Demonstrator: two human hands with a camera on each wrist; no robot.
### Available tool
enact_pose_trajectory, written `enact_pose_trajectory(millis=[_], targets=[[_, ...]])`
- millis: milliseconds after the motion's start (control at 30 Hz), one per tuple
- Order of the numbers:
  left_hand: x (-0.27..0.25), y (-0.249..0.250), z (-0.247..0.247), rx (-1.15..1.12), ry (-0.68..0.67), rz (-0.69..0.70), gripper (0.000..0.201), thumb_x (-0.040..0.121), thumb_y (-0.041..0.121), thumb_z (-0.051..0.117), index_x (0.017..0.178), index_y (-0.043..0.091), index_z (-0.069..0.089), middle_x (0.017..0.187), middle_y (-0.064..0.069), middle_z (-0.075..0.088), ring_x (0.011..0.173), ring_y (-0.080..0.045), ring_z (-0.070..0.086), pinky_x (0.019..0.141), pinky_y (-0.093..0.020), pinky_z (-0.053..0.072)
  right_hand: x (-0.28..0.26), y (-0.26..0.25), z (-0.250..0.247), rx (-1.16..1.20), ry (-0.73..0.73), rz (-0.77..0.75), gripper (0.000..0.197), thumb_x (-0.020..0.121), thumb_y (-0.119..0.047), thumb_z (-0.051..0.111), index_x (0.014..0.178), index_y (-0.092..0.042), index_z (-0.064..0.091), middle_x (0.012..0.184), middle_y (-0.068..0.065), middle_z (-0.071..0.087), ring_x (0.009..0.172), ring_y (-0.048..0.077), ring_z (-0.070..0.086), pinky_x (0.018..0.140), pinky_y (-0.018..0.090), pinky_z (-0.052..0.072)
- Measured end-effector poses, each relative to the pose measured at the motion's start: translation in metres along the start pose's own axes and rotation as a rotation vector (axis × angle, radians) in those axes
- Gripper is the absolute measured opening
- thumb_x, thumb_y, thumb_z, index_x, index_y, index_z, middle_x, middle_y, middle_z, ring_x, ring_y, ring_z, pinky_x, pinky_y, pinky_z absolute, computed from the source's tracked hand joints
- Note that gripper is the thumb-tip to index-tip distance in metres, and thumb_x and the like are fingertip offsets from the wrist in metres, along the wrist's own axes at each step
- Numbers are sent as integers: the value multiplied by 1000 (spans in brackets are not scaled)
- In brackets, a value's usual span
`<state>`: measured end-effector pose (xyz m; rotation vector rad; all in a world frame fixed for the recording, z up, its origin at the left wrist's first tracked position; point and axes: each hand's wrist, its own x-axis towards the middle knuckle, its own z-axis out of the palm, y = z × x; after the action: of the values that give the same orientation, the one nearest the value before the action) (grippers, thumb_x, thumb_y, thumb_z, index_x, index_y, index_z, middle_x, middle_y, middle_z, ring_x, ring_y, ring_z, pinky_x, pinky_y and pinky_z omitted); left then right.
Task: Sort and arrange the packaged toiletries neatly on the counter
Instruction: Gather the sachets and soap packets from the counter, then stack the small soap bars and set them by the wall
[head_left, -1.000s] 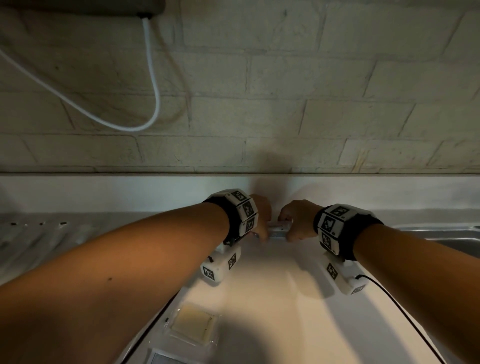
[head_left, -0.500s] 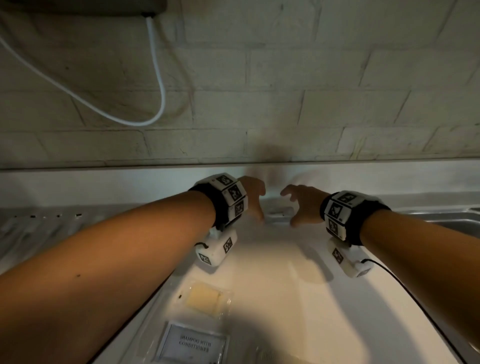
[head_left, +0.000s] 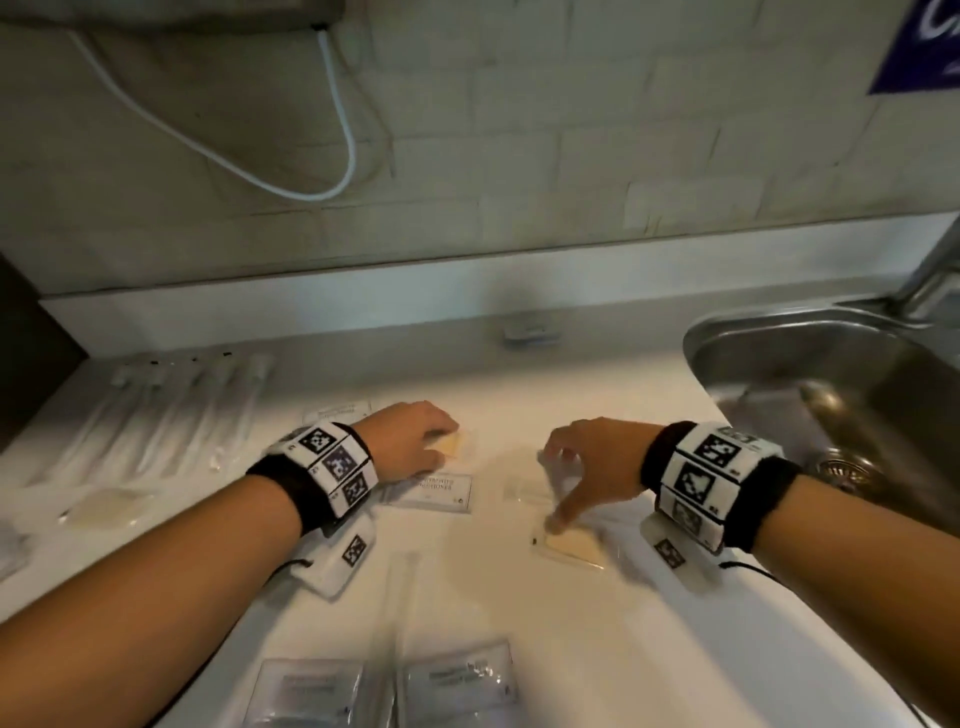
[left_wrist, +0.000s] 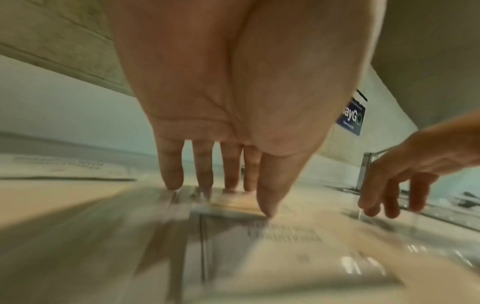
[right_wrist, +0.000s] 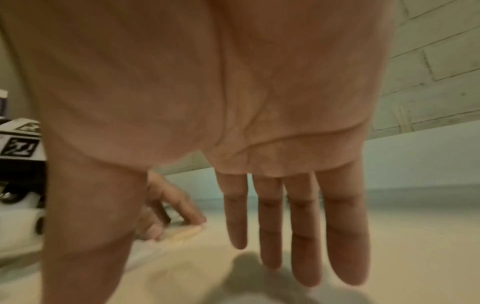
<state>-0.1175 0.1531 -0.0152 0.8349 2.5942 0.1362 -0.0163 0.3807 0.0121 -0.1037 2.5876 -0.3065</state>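
My left hand (head_left: 439, 441) rests straight fingertips on a clear packet with a yellowish soap bar (head_left: 456, 446), thumb at its near edge; the left wrist view shows the fingertips (left_wrist: 171, 181) on the soap packet (left_wrist: 233, 205). My right hand (head_left: 558, 486) hovers open over the white counter (head_left: 597, 395), its thumb tip touching a second soap packet (head_left: 574, 545). Its fingers (right_wrist: 270, 236) hang straight and hold nothing. A printed shampoo sachet (head_left: 441, 491) lies just under the left hand. One small packet (head_left: 530, 332) sits at the back wall.
Several wrapped toothbrushes (head_left: 182, 415) lie in a row at the left, with a pale packet (head_left: 104, 506) nearer me. Two shampoo sachets (head_left: 306, 691) (head_left: 457, 680) lie at the front edge beside a long clear packet (head_left: 402, 587). A steel sink (head_left: 831, 415) opens at the right.
Both hands let go of the small packet at the back wall and drew back toward me. The left hand came down on a soap packet; the right thumb reached another.
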Motion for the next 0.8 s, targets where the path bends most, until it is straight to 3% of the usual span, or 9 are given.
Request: enact_pose_trajectory(millis=[67,133,267,367,433,533,600,667,800], targets=[[-7,0,13,-24,77,-37,53,90,33,65,140,23,52,134,-3,52,122,-23,51,103,-33,41,-11,-5,21,-38,14,51,83,63,-56,79,133,-23,46,126,-2,50,111,19,54,96,35,48],[-12,1,21,-74,120,-84,56,84,37,72,136,22,55,120,-1,55,111,-22,55,98,-34,45,-18,-11,34,-105,43,72,71,70,-50,76,127,-18,49,124,2,49,111,22,53,96,37,49],[-26,0,29,-320,162,-170,51,72,28,84,117,22,63,98,7,58,88,-13,56,78,-25,46,-27,-19,47,-38,110,117,38,83,-25,66,118,-12,57,113,5,63,104,22,59,91,33,52],[-42,2,31,-431,237,-163,33,72,18,81,103,21,70,83,8,61,77,-12,58,67,-22,44,-30,-17,53,43,169,134,25,82,-22,65,106,-16,61,105,3,66,97,23,61,85,32,51],[-56,7,32,-506,285,-135,25,78,15,75,103,20,73,87,4,67,81,-14,61,71,-26,50,-31,-15,56,81,173,145,13,81,-20,65,94,-20,63,93,-4,64,91,21,59,78,28,48],[-78,10,30,-740,293,-106,22,89,17,69,110,17,74,109,1,71,98,-15,65,81,-26,51,-33,-17,61,132,163,145,7,79,-15,63,83,-21,62,81,-7,58,85,19,58,67,22,43],[-92,12,30,-911,229,-96,23,92,18,67,114,18,72,115,-1,72,105,-20,67,84,-27,53,-36,-21,63,138,203,158,14,80,-19,65,94,-19,64,94,1,59,92,23,60,70,25,46],[-104,16,29,-1136,131,-117,24,93,16,64,117,17,70,112,-13,73,101,-33,70,88,-46,57,-38,-25,65,135,251,185,27,83,-22,63,109,-17,60,108,6,57,101,27,58,75,28,46],[-124,22,34,-1314,14,-124,27,97,11,58,123,8,59,112,-28,69,87,-41,71,79,-56,59,-40,-28,66,146,232,209,37,80,-18,66,116,-13,57,112,9,64,101,26,61,80,30,51]])
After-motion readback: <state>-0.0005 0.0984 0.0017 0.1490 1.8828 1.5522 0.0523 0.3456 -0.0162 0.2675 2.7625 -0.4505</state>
